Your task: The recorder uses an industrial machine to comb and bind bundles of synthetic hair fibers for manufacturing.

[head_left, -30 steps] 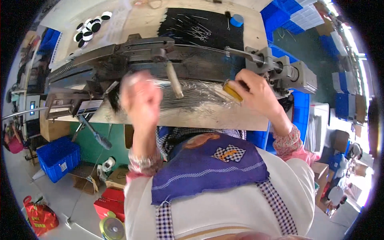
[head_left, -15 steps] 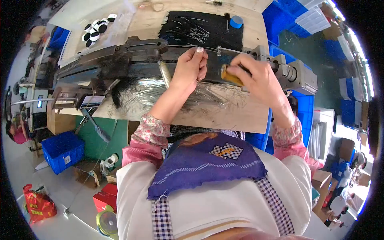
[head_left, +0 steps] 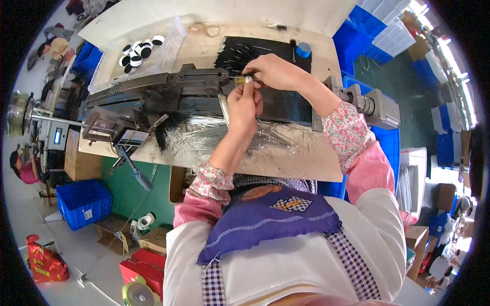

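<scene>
My left hand point(head_left: 244, 106) is closed with its thumb on top, over the middle of a long dark metal machine point(head_left: 199, 104). My right hand point(head_left: 278, 74) reaches across from the right, its fingers bent and meeting the left thumb. A small yellow piece point(head_left: 240, 80) shows by the fingertips; whatever the fingers pinch is too small or hidden to name. Just below the left hand lies a loose bundle of thin silver wires point(head_left: 212, 137). Behind the hands, a black cloth point(head_left: 278, 47) carries dark thin pieces and a small wire brush point(head_left: 293, 48).
A blue round cap point(head_left: 303, 49) sits by the cloth. White-and-black round pieces point(head_left: 137, 52) lie in a clear tray at the back left. A grey motor point(head_left: 383, 108) ends the machine on the right. Blue crates point(head_left: 84, 203) stand around the wooden bench point(head_left: 286, 158).
My right hand has moved left from the machine's right part to the left hand's fingertips. The yellow-handled thing it held is no longer plain in it. The view has shifted slightly.
</scene>
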### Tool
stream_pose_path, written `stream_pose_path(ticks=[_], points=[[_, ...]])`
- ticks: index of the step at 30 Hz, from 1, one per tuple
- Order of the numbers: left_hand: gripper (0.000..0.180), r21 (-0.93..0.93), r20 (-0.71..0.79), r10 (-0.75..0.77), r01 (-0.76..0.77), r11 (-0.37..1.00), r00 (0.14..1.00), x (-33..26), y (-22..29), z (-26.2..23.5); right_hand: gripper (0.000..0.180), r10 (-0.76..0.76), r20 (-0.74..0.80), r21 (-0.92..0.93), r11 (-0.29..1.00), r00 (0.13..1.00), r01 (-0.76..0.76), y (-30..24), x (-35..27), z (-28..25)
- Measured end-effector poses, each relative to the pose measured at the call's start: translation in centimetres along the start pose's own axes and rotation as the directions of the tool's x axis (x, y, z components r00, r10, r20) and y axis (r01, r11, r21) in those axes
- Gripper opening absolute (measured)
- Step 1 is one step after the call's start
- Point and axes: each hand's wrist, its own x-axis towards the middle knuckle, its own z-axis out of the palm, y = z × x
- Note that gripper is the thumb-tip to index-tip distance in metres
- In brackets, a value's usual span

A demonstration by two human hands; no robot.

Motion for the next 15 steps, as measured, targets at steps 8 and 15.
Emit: stream_pose_path(ticks=[8,15], points=[[0.029,0.016,0.012,-0.033,0.033,0.999,0.999,-0.2,-0.4,-0.9,0.028,0.148,0.131,0.462,0.866,0.980,-0.192,0.1,-1.4,-2.8],[0.078,-0.301,0.346,-0.058,0.169,0.939,0.936,0.1,0.3,1.0,0.030,0.154,0.292,0.336,0.908,0.944,-0.252,0.0,-0.4,-3.8]])
